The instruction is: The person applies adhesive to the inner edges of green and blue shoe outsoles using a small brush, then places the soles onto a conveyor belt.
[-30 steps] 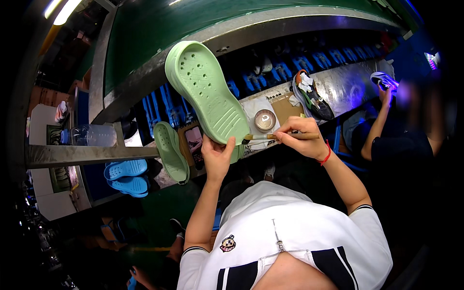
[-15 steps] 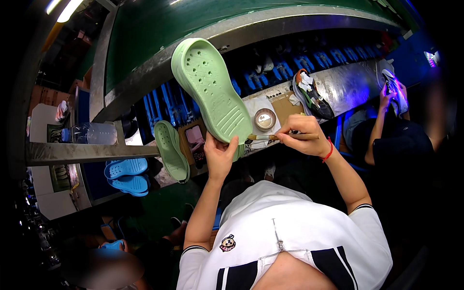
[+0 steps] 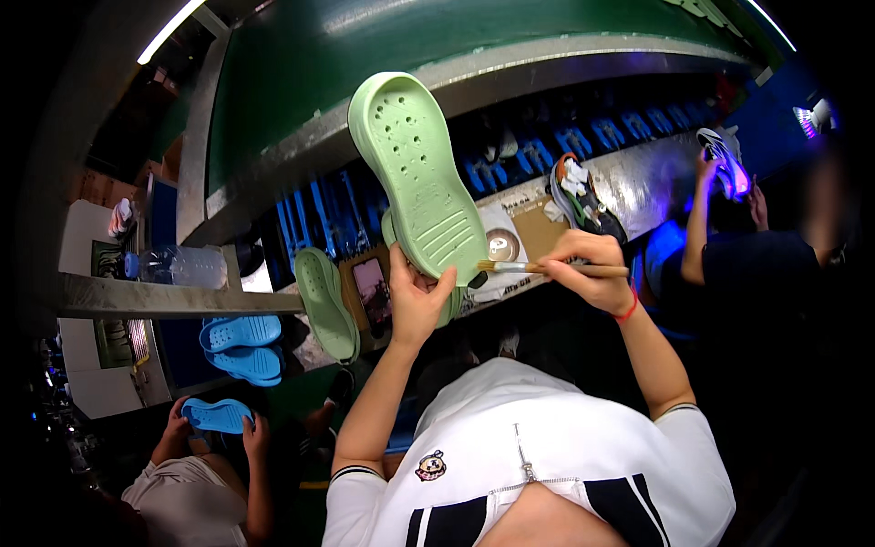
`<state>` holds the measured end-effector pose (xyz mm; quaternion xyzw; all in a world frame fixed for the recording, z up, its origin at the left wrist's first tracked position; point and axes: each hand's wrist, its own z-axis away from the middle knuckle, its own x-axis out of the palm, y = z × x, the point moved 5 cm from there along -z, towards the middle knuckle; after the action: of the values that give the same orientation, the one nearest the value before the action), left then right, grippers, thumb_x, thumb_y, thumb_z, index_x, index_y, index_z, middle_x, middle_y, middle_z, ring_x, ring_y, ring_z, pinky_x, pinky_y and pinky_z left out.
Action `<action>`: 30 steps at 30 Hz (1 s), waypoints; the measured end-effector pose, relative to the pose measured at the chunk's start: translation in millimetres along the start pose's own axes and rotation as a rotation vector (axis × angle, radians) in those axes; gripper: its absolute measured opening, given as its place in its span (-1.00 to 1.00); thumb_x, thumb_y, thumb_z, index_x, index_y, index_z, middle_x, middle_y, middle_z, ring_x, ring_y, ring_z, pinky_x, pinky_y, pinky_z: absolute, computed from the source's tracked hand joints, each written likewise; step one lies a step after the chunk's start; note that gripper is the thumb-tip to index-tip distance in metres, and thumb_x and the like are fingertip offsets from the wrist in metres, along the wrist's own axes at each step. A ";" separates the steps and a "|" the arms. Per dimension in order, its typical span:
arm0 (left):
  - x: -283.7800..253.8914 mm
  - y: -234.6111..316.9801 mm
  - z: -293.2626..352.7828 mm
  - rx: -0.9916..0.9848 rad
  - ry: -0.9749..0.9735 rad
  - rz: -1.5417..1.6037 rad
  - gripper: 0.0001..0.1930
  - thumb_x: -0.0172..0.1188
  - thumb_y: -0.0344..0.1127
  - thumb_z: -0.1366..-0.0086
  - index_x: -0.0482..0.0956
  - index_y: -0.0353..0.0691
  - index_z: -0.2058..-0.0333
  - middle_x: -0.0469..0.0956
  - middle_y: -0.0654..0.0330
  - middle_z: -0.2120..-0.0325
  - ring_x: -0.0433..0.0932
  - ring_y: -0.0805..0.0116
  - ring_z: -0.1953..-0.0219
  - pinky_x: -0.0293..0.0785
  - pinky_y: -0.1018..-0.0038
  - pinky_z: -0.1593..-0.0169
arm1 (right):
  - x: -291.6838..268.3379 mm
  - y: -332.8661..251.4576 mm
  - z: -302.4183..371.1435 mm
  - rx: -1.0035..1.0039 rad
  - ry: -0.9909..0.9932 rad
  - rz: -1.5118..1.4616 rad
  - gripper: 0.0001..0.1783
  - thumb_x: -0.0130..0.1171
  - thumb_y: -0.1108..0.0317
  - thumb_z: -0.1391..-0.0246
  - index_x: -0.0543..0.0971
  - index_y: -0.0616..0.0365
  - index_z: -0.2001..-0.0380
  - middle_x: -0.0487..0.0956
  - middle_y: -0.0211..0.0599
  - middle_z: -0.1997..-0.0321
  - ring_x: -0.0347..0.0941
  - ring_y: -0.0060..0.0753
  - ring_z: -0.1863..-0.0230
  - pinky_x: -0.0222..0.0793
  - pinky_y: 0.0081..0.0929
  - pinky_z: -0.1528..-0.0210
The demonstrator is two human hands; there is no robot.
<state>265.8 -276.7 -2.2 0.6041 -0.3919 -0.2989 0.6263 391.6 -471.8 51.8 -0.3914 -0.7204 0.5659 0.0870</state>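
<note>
My left hand [image 3: 416,296] is closed around the heel end of a light green shoe sole [image 3: 410,164], with holes at its toe end and ridges toward the heel. Behind it, part of another green piece shows, mostly hidden. A small dark patch marks the heel's right edge. Pinched in my right hand [image 3: 592,267] is a paintbrush [image 3: 519,268], its bristles close beside that heel edge; whether they touch, I cannot tell. Just beyond the brush stands a round cup [image 3: 502,246] on a white sheet. Another green sole [image 3: 325,305] lies left of my left hand.
A phone [image 3: 371,290] rests on cardboard beside the green sole. A dark multicoloured shoe [image 3: 583,205] sits on the metal bench [image 3: 643,178]. Blue soles [image 3: 241,346] lie at left, below a metal bar [image 3: 173,304]. Co-workers hold a blue sole [image 3: 219,416] and a sneaker [image 3: 725,166].
The held green sole has shifted right and turned slightly. My right hand has moved a little right and down with the paintbrush. The lower-left co-worker's hands and blue sole now show fully.
</note>
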 end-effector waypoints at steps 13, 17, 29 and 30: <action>-36.7 146.4 -247.2 0.269 0.053 0.114 -0.47 0.11 -0.26 -0.25 0.12 -0.51 -0.02 0.45 -0.11 0.11 0.52 0.37 0.50 0.40 0.65 0.59 | -13.6 21.1 35.7 0.317 0.205 -0.327 -0.88 0.09 0.52 -0.05 0.56 0.37 0.43 0.58 -0.20 0.48 0.52 -0.52 0.45 0.40 -0.67 0.38; -24.1 22.7 -93.9 0.381 -0.031 -0.313 -0.42 0.25 -0.52 -0.05 0.19 -0.22 -0.03 0.38 0.14 0.22 0.37 0.60 0.57 0.24 0.72 0.56 | 0.5 47.1 58.2 0.437 0.171 -0.323 -0.88 0.12 0.49 -0.05 0.57 0.36 0.43 0.59 -0.21 0.47 0.53 -0.53 0.45 0.40 -0.69 0.38; -118.3 -169.0 83.6 -0.691 0.159 0.185 -0.65 0.15 -0.47 -0.20 0.39 -0.31 0.02 0.48 0.18 0.18 0.50 0.39 0.15 0.51 0.46 0.11 | 42.0 77.2 66.5 0.556 0.078 -0.422 -0.90 0.13 0.51 -0.05 0.56 0.35 0.39 0.59 -0.25 0.44 0.53 -0.54 0.44 0.42 -0.69 0.34; -110.9 -147.3 84.1 -0.665 0.135 0.254 -0.59 0.14 -0.50 -0.20 0.32 -0.29 -0.03 0.44 0.16 0.12 0.48 0.39 0.10 0.50 0.45 0.10 | 43.7 74.5 65.9 0.540 0.086 -0.431 -0.90 0.13 0.50 -0.05 0.56 0.35 0.40 0.59 -0.26 0.46 0.53 -0.55 0.44 0.41 -0.71 0.35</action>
<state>151.8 -240.1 -165.6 0.3322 -0.3032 -0.2892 0.8450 359.1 -488.2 -50.6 -0.2168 -0.6063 0.6878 0.3351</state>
